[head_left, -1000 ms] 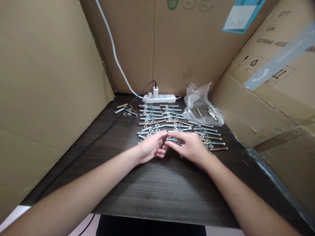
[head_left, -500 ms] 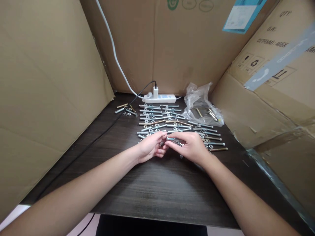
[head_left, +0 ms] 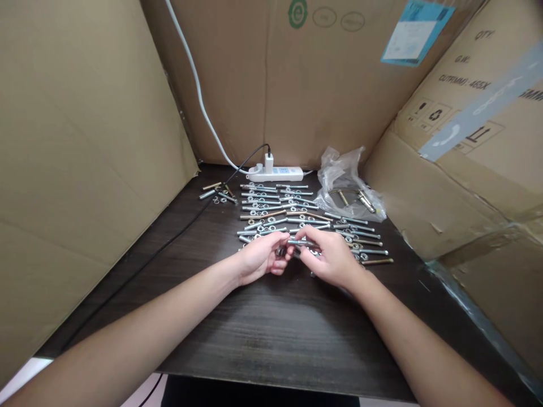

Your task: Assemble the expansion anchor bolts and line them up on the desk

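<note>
In the head view, my left hand (head_left: pixel 263 255) is closed, its thumb and fingers pinching one end of a silver bolt (head_left: pixel 297 242). My right hand (head_left: pixel 333 257) has its fingertips closed round the other end of that bolt, above the front of the rows. Some small metal parts under my fingers are partly hidden and I cannot make them out. Beyond and beside both hands lie rows of silver and brass-coloured bolts (head_left: pixel 265 215), with loose nuts and washers (head_left: pixel 271 221) among them.
A smaller group of bolts and rings (head_left: pixel 218 193) lies at the left. Behind the rows stands a white power strip (head_left: pixel 275 173); a black cable (head_left: pixel 169 235) crosses the table (head_left: pixel 263 333). A clear plastic bag (head_left: pixel 339 169) holds metal parts. Cardboard walls (head_left: pixel 220 85) enclose the table.
My right thumb and fingers have shifted slightly right along the bolt and spread a little. My left hand stays almost in place. The view has tilted slightly.
</note>
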Demonstrator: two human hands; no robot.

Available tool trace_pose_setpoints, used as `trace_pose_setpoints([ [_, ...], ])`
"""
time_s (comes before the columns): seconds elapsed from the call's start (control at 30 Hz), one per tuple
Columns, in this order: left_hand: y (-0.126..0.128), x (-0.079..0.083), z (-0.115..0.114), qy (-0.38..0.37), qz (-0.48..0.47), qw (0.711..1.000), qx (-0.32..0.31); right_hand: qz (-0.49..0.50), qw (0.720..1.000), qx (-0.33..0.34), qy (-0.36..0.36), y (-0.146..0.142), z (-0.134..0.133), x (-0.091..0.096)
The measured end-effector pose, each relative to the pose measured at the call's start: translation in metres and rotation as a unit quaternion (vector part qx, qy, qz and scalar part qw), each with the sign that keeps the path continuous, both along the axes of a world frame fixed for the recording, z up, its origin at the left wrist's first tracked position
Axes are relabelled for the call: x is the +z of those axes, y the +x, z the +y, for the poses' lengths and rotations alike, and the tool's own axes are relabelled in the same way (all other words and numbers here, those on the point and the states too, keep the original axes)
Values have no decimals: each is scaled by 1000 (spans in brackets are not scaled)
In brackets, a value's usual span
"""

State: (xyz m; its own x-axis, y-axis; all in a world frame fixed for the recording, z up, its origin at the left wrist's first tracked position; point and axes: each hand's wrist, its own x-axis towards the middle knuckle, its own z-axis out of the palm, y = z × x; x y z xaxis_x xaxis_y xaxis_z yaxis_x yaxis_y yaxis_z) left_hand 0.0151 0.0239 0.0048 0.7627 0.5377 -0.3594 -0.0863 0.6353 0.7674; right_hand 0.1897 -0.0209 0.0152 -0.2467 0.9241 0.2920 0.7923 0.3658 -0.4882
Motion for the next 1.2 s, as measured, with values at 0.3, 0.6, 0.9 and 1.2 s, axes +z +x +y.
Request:
trace_pose_setpoints([
  [0.3, -2, 1, 0, 17, -60, 998, -11, 4, 1000, 31, 0, -1, -2, 5],
  [0.6, -2, 1, -2, 133, -3, 991, -12, -36, 997, 65, 39, -2, -3, 3],
  [0.9, -6, 13, 4, 312, 114, 943, -2, -58, 994, 43, 77, -6, -5, 4],
  [1.2, -53, 46, 35, 490, 240, 830, -115, -61, 996, -4, 60, -9, -3, 2],
])
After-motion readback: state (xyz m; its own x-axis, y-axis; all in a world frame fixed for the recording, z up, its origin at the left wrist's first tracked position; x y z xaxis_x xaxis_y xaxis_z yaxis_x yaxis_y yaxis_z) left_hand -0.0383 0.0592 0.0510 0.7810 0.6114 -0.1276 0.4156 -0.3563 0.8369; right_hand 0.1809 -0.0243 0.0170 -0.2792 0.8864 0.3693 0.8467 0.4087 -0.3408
